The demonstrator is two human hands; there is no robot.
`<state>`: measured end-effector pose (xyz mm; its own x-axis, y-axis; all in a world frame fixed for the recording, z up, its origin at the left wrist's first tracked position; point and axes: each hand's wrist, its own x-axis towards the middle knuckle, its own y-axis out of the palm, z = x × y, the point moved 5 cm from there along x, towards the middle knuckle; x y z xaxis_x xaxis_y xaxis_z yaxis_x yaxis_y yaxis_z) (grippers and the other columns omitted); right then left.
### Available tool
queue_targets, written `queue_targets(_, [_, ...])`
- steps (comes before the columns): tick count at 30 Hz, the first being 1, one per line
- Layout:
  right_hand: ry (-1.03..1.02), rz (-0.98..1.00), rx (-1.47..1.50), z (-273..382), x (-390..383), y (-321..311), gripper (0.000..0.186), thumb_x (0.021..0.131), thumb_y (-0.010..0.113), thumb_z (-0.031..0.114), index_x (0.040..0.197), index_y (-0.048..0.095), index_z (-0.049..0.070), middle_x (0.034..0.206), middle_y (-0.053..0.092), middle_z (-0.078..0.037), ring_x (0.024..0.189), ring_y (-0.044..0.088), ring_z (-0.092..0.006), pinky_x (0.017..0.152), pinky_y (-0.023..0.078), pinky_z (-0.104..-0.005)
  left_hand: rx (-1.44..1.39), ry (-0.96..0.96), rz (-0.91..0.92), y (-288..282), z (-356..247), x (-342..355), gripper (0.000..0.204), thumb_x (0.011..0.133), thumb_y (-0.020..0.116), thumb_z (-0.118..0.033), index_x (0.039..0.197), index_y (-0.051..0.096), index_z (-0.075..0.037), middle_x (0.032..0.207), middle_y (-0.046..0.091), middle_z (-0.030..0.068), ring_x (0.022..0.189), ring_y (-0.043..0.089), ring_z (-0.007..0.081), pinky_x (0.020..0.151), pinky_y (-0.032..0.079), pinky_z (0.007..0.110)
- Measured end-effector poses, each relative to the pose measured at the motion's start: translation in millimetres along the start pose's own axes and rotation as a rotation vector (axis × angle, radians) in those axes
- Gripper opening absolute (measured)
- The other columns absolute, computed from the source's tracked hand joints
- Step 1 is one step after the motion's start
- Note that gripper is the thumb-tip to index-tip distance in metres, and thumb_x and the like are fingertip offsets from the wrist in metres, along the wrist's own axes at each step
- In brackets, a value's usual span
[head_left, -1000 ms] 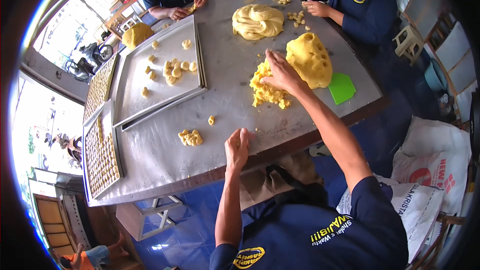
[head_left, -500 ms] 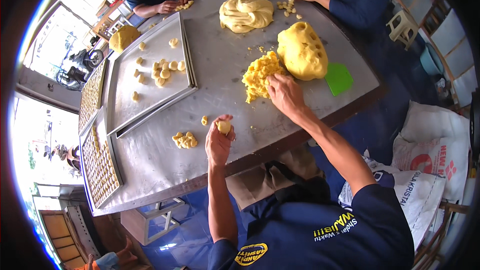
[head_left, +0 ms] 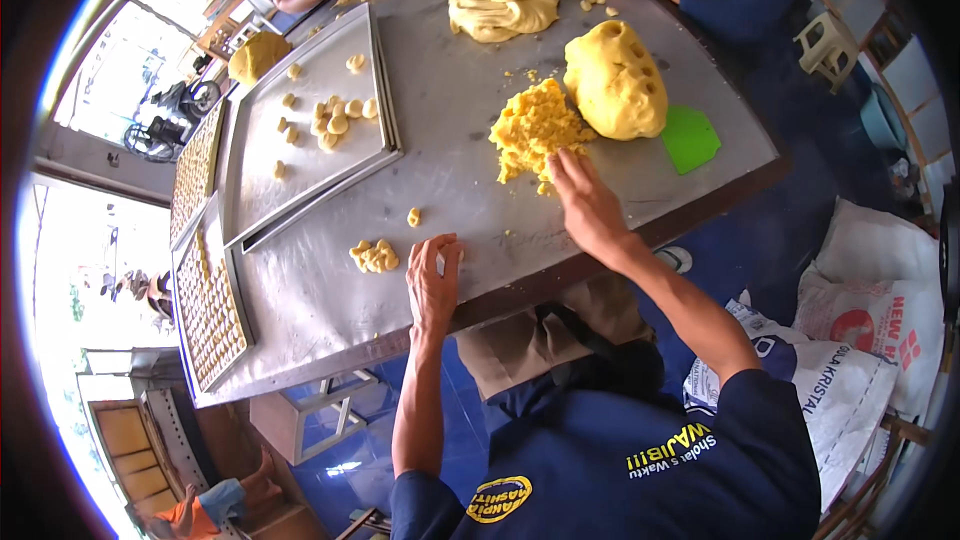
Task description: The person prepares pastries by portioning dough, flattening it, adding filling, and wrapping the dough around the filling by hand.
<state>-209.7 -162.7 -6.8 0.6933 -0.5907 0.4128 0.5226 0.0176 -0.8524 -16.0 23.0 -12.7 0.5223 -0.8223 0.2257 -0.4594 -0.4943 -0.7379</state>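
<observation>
My left hand (head_left: 433,285) is over the near edge of the table, palm down with its fingers curled. The dough ball it held half a second ago is hidden by the fingers. Just beyond it lie a small bit of dough (head_left: 414,217) and a cluster of dough pieces (head_left: 374,257). My right hand (head_left: 592,208) reaches forward, fingers stretched out, fingertips touching the near edge of a crumbly yellow mass (head_left: 538,130). Behind that stands a big smooth yellow lump (head_left: 615,80) with finger holes, beside a green scraper (head_left: 690,139).
Metal trays (head_left: 300,180) at the left hold scattered dough balls; others (head_left: 212,315) carry tight rows of small pieces. A large pale dough mound (head_left: 503,5) sits farther back. Two co-workers handle dough pieces at the far side. White sacks (head_left: 850,380) stand on the floor at right.
My left hand has turned over from palm up, covering the dough ball. My right hand has drawn back slightly from the crumbly mass and its fingers have straightened. The view has shifted a little.
</observation>
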Motion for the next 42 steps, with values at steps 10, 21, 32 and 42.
queue_targets(10, [0.230,0.038,0.425,-55,19,-10,0.056,0.085,0.082,0.016,0.134,0.063,-0.004,0.129,0.066,-0.025,0.116,0.065,-0.0407,0.101,0.052,-0.0429,0.179,-0.111,-0.121,-36,6,58,0.021,0.107,0.047,-0.020,0.097,0.058,-0.005,0.083,0.071,0.0118,0.077,0.063,0.0360,0.076,0.046,0.051])
queue_targets(21, [0.063,-0.038,0.182,-22,-1,-16,0.078,0.084,0.079,0.008,0.152,0.042,-0.001,0.145,0.053,-0.026,0.124,0.053,-0.0446,0.108,0.041,-0.0483,0.400,0.264,0.005,-11,44,10,0.028,0.099,0.057,-0.019,0.123,0.066,-0.008,0.125,0.060,0.0148,0.114,0.053,0.0365,0.100,0.041,0.054])
queue_targets(32, [0.030,-0.068,0.182,-38,14,-1,0.047,0.078,0.075,0.005,0.123,0.067,-0.006,0.104,0.067,-0.023,0.099,0.062,-0.0408,0.092,0.051,-0.0464,0.336,0.236,-0.083,-47,28,55,0.045,0.094,0.065,-0.003,0.139,0.059,-0.007,0.134,0.062,0.0186,0.119,0.061,0.0341,0.101,0.050,0.044])
queue_targets(42, [0.063,-0.021,0.111,-39,-5,-20,0.053,0.086,0.057,-0.012,0.139,0.055,-0.008,0.124,0.058,-0.028,0.116,0.057,-0.0454,0.102,0.047,-0.0495,0.349,0.310,-0.043,-18,8,-18,0.023,0.092,0.075,-0.024,0.107,0.073,-0.008,0.103,0.075,0.0060,0.094,0.068,0.0262,0.080,0.059,0.039])
